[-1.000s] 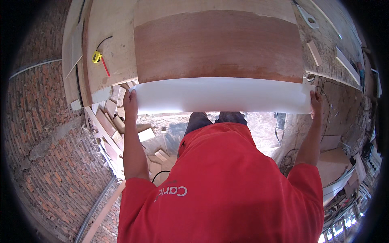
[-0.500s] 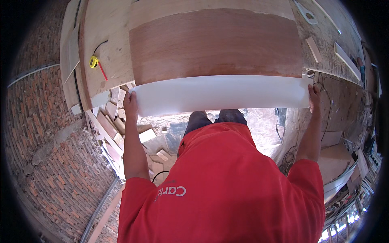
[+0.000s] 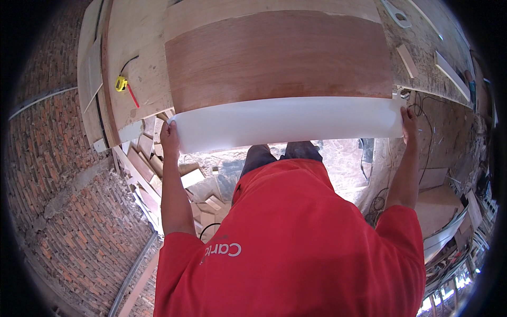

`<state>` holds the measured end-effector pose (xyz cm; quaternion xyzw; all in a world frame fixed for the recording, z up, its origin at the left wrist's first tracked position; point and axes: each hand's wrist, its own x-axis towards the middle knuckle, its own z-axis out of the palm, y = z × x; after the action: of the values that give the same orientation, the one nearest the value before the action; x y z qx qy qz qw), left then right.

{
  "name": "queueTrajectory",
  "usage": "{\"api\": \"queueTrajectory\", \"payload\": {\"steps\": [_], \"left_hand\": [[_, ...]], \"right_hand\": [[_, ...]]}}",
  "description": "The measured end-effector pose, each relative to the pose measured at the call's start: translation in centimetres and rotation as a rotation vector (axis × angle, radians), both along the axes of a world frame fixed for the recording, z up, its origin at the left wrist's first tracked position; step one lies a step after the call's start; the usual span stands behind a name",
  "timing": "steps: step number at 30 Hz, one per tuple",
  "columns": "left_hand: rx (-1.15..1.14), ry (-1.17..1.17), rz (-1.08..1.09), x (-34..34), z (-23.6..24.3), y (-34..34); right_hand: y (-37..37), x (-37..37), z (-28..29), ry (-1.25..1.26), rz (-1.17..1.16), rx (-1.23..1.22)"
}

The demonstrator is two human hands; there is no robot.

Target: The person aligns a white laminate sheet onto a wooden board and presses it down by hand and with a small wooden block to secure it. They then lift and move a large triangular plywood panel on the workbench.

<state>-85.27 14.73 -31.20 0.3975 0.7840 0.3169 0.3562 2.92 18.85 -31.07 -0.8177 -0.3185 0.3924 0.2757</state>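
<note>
A white sheet, long and smooth, lies along the near edge of a reddish-brown plywood panel on the bench. My left hand is closed on the sheet's left end, thumb on top. At the opposite end, my right hand grips the sheet with its fingers closed. My red shirt and legs show below, between the two forearms.
A pale work surface holds a yellow tape measure, a red stick, a white saw-like tool and wood strips. Offcuts pile below left, beside a brick wall. Cables hang at right.
The whole view has turned slightly counterclockwise: bench, sheet and both hands sit a little lower on the left and higher on the right. Both hands still grip the sheet.
</note>
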Motion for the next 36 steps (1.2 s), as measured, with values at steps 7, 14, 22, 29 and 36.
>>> {"api": "queueTrajectory", "payload": {"steps": [7,14,22,29,36], "left_hand": [[0.020,-0.086,0.010,0.1,0.7,-0.1],[-0.164,-0.563,0.091,-1.3,6.8,0.8],[-0.129,-0.704,-0.168,-2.1,11.1,-0.3],[-0.073,-0.526,-0.168,-0.9,12.7,-1.2],[0.002,-0.441,-0.185,-1.6,10.4,-2.0]], "right_hand": [[-0.1,1.2,1.0,-0.069,-0.008,-0.014],[1.2,3.5,7.2,-0.100,0.058,0.032],[1.7,6.4,14.3,0.168,0.215,0.101],[2.1,1.4,19.8,0.062,0.331,0.053],[3.0,-1.2,20.6,-0.010,0.309,0.135]]}}
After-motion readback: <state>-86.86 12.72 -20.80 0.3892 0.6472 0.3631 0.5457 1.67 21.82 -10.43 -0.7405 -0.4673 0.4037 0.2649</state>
